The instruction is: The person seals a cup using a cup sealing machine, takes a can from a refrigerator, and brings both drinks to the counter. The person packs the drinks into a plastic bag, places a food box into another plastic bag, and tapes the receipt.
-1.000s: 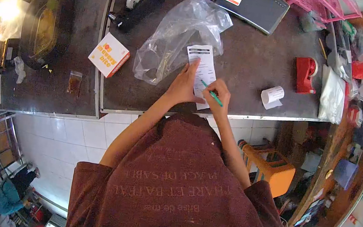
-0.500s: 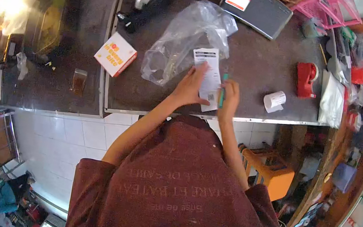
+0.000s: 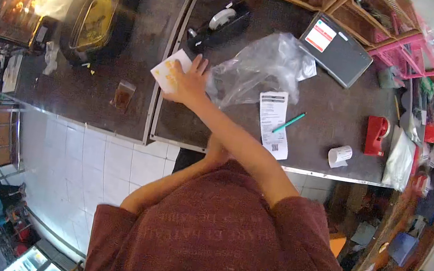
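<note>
My right hand (image 3: 190, 81) reaches across to the left and lies over the white box with orange lettering (image 3: 165, 74), fingers spread and overlapping its right side. My left hand (image 3: 217, 150) is low by the counter's front edge, partly behind my right forearm, its fingers hidden. A printed paper slip (image 3: 274, 110) lies flat on the counter to the right, with a green pen (image 3: 290, 122) resting across it. Behind them is a crumpled clear plastic bag (image 3: 265, 61).
A black tape dispenser (image 3: 220, 22) stands behind the box, and a dark flat device (image 3: 337, 49) lies at the back right. Toward the right are a small paper roll (image 3: 340, 155) and a red tape dispenser (image 3: 377, 135). A small brown packet (image 3: 123, 95) lies at left.
My right hand has let go of the pen and moved left onto the box. My left hand has drawn back from the slip toward my body. The view has shifted left.
</note>
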`<state>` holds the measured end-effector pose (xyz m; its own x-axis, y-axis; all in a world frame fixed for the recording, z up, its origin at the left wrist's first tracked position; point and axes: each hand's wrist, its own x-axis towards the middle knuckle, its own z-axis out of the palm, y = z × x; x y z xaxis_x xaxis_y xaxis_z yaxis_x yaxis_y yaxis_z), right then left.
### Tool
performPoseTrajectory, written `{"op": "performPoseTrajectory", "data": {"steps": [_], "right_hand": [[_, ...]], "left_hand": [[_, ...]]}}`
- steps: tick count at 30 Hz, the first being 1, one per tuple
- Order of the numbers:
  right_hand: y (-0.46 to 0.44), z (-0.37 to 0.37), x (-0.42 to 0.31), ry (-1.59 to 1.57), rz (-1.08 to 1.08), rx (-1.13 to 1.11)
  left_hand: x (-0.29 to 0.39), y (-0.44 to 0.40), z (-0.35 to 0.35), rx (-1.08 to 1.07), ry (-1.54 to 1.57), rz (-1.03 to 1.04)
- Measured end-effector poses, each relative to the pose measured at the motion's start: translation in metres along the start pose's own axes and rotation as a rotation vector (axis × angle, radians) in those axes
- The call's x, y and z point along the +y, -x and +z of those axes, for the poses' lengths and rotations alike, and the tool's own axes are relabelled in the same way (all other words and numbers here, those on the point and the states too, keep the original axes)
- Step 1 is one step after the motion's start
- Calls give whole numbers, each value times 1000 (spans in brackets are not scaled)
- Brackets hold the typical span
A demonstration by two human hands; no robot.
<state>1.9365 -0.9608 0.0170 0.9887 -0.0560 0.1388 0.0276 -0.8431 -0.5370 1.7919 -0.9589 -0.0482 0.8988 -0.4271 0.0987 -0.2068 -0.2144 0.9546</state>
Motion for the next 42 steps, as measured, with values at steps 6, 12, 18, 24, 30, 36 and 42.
{"op": "performPoseTrajectory", "data": {"steps": [6,12,18,24,30,36,42], "right_hand": [[-24,30,-6,259,64,-64],[-31,-26,-6,70,-11,-111],[33,-179,93,-889,26,-818],[58,-103,158,-1541,451,-157],[-22,-59,157,-1142,835,546],[-3,-84,107,72,436,-178],[-1,-204,119,-1046,-79,28]], "left_hand": [[-20,-28,-21,415,403,-235],[-148,-104,-3,371,-28,-94],[-47,-120,-62,363,592,-147],[70,-96,-89,314,-60,152],[105,-38,-85,100,142,98],[155,-45,-104,-19,798,115],[144,-58,-119,162,678,51]]}}
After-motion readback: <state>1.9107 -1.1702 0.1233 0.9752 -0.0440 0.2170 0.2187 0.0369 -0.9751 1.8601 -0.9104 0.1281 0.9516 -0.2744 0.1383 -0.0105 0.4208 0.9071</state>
